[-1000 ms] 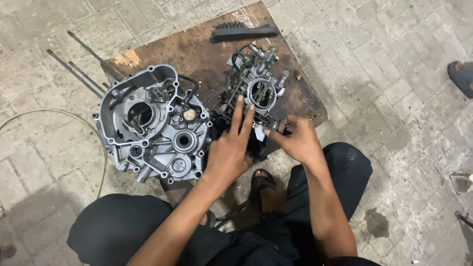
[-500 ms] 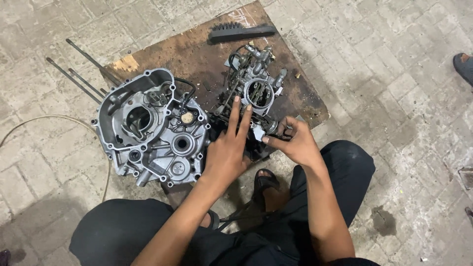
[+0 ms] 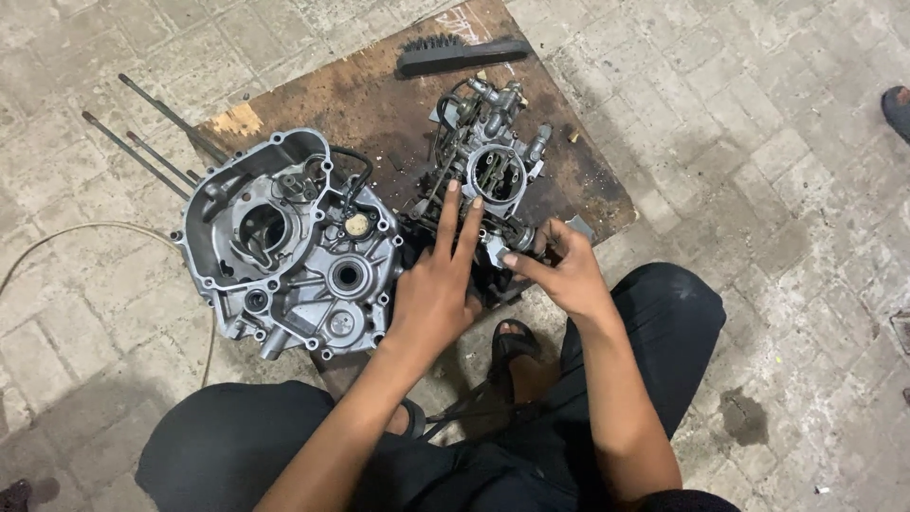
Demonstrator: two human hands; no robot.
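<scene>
Seen from above: left hand (image 3: pixel 434 294) laid flat, fingers (image 3: pixel 447 213) stretched out and spread — not gripping, just pressing on the near side of the carburettor (image 3: pixel 493 171), fingertips reaching its round throat. Right hand (image 3: pixel 564 270) curled beside it, fingers bent and pinching at a small metal part (image 3: pixel 500 248) on the carburettor's near right corner, forefinger pointing left; whether actually clasped round it, cannot tell. Carburettor upright on the wooden board (image 3: pixel 379 85), right of middle, towards the board's near edge. Grey engine crankcase (image 3: pixel 284 246) over the board's left edge, just beside the left hand — open side up. Black brush (image 3: pixel 460 55) along the board's far edge. Thin metal rods (image 3: pixel 142 142) at the far left corner, running out onto the paved floor (image 3: pixel 758 142).
</scene>
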